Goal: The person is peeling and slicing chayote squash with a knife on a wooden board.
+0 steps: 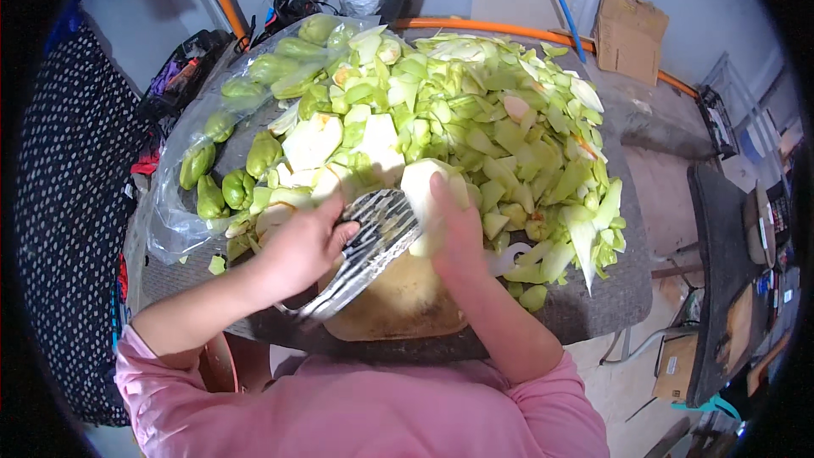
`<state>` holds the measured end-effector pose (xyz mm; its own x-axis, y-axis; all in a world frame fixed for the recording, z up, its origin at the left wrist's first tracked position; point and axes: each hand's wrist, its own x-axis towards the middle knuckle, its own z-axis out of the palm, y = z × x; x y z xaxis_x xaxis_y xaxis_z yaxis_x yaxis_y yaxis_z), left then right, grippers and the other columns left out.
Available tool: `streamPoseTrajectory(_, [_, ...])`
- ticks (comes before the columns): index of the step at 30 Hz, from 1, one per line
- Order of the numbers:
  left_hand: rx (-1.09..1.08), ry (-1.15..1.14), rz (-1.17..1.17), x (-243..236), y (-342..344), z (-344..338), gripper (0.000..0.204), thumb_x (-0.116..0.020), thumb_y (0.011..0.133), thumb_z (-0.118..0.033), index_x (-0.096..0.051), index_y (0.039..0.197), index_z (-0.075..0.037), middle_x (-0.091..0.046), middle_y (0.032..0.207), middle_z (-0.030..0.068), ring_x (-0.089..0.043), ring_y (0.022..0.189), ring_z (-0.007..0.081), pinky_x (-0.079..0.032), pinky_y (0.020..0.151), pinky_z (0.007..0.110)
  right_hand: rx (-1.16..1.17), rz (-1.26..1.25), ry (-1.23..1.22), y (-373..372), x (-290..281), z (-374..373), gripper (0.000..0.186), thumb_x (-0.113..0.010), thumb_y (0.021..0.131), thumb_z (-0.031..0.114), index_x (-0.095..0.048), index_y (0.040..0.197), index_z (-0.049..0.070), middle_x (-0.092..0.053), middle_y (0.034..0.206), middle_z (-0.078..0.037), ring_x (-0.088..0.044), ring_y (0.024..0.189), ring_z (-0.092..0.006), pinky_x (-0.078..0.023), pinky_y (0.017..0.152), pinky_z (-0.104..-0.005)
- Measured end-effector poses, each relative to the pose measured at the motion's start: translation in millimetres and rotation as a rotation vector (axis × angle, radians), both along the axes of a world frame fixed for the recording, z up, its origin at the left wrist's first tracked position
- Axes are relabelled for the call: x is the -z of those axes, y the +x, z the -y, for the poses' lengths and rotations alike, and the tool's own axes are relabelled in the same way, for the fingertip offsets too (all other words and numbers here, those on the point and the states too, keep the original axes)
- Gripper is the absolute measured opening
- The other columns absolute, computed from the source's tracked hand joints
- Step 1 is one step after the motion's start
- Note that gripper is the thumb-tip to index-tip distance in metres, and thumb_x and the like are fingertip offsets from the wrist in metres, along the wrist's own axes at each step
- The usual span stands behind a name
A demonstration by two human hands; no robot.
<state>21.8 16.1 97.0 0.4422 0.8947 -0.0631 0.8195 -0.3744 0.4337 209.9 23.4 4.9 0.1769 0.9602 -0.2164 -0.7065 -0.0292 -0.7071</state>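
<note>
My left hand [309, 242] is closed on the upper left side of a black-and-white striped, cloth-like piece [373, 242], blurred along its lower end. Close beside it, my right hand [458, 225] grips a pale peeled chayote [418, 182] with its fingers wrapped round the far side. The chayote is slightly smeared by motion and meets or nearly meets the striped piece. Below both hands lies a brown wooden cutting board [398, 309]. A big heap of light green peels and cut pieces [475, 127] spreads beyond my hands, with larger white-fleshed pieces [314, 142] at its left.
Whole green chayotes [237, 189] lie at the left, some inside a clear plastic bag [165, 225]. A white handle-like loop [510, 256] shows by the peels near my right wrist. An orange pipe [483, 28] runs behind the grey table [610, 305]; a cardboard piece [629, 34] leans there.
</note>
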Motion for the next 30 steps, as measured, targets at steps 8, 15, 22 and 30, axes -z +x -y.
streamPoseTrajectory(8, [-0.245,-0.527,0.708,60.4,19.0,33.6,0.013,-0.044,0.097,-0.015,-0.039,0.096,-0.003,-0.046,0.065,0.0036,-0.042,0.047,0.0075,-0.037,0.042,0.024,0.02,-0.155,0.008,-2.4,15.7,-9.0,0.044,-0.055,0.092,0.036,-0.05,0.119,0.001,-0.058,0.106,-0.007,-0.055,0.096,-0.0163,-0.045,0.085,-0.031])
streamPoseTrajectory(15, [-0.308,-0.832,1.024,60.9,3.3,32.9,0.021,-0.042,0.099,-0.018,-0.042,0.117,-0.007,-0.046,0.077,-0.0007,-0.044,0.053,0.0066,-0.037,0.041,0.02,-0.264,-0.384,0.228,4.5,-12.9,-6.8,0.053,-0.035,0.095,0.053,-0.043,0.125,0.01,-0.058,0.108,-0.013,-0.059,0.096,-0.0279,-0.051,0.08,-0.041])
streamPoseTrajectory(22, [-0.5,-1.052,1.174,51.2,-9.8,18.6,0.04,-0.048,0.096,-0.02,-0.034,0.131,-0.008,-0.052,0.094,0.0036,-0.046,0.053,0.0118,-0.036,0.04,0.021,-0.22,0.175,0.293,14.4,11.1,-17.9,0.048,-0.044,0.094,0.048,-0.039,0.128,0.014,-0.055,0.113,-0.01,-0.057,0.098,-0.0225,-0.049,0.084,-0.0379])
streamPoseTrajectory(30, [-0.189,-0.855,1.005,65.7,-7.6,10.0,0.014,-0.05,0.095,-0.015,-0.043,0.103,-0.007,-0.045,0.072,-0.0004,-0.039,0.052,0.0051,-0.034,0.043,0.02,-0.212,0.018,0.193,13.0,-10.5,-12.7,0.044,-0.057,0.09,0.017,-0.038,0.13,0.013,-0.053,0.115,-0.009,-0.054,0.101,-0.0166,-0.046,0.086,-0.0301])
